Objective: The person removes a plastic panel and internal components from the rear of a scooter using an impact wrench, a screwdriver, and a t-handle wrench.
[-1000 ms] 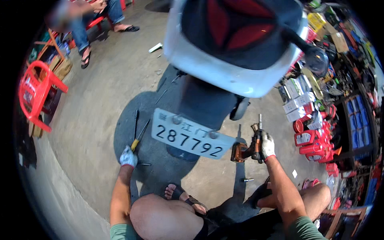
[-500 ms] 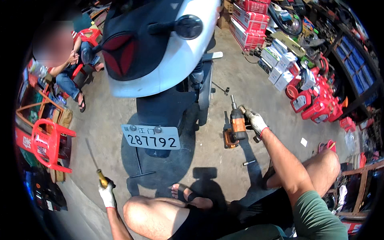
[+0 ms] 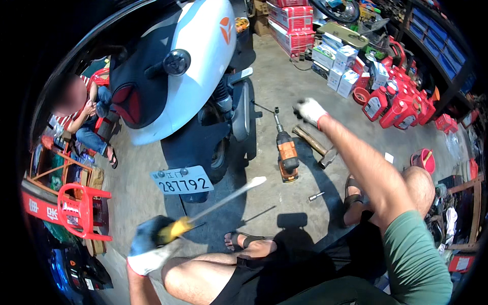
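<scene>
My left hand (image 3: 153,244), in a blue-and-white glove, grips a yellow-handled screwdriver (image 3: 175,228) with a long metal shaft slanting up past the scooter's license plate (image 3: 182,186). My gloved right hand (image 3: 309,110) is raised over the floor, above and beside a hammer (image 3: 315,145), its fingers loosely bent and apart with no held object visible. An orange-and-black power driver (image 3: 287,157) with a long socket lies left of the hammer. A small socket piece (image 3: 316,196) lies nearer me. The white-and-black scooter (image 3: 199,84) stands to the left of these tools.
Someone in a striped shirt (image 3: 85,117) sits at the left behind a red plastic chair (image 3: 84,189). Red cartons (image 3: 292,28), white boxes (image 3: 335,61), red jugs (image 3: 394,109) and blue bins (image 3: 434,38) crowd the right. My legs and sandaled feet are at the bottom.
My left hand has lifted the screwdriver and swung it rightward. My right hand has let go of the tools it held and moved up; the hammer and driver now lie on the floor.
</scene>
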Available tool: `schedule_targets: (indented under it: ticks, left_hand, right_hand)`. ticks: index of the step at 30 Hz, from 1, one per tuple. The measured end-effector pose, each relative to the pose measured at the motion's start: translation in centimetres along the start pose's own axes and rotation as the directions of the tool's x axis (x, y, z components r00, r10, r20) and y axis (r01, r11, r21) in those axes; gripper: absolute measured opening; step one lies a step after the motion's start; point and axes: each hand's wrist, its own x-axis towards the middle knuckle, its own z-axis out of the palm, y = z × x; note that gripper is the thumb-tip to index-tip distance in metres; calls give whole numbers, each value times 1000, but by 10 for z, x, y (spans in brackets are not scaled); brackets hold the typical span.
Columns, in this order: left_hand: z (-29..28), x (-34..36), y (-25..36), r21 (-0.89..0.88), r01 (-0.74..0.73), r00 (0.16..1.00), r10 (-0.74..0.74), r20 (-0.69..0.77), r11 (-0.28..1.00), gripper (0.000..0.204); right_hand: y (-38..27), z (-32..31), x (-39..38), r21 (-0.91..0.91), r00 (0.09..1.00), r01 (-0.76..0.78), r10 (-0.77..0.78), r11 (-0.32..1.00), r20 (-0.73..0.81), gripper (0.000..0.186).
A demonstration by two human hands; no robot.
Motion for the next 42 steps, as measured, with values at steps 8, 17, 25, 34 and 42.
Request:
schedule_targets:
  ticks: [8, 17, 25, 34, 42]
  left_hand:
    - [73, 74, 52, 394, -272, 803, -18, 595, 878, 41]
    - [161, 123, 3, 416, -271, 681, -132, 720, 868, 47]
    - [330, 142, -106, 233, 520, 789, -567, 236, 821, 58]
    - [430, 162, -87, 402, 347, 731, -513, 450, 847, 60]
    - [384, 219, -81, 196, 428, 746, -468, 474, 882, 46]
  right_hand:
    - [-84, -115, -35, -747, 892, 440, -336, 499, 301, 31]
    - [86, -71, -54, -724, 850, 407, 58, 557, 523, 28]
    - [213, 26, -38, -617, 732, 677, -448, 400, 513, 13]
    - [254, 22, -37, -520, 822, 558, -346, 646, 453, 57]
    - [271, 13, -11, -611, 930, 349, -341, 710, 136, 44]
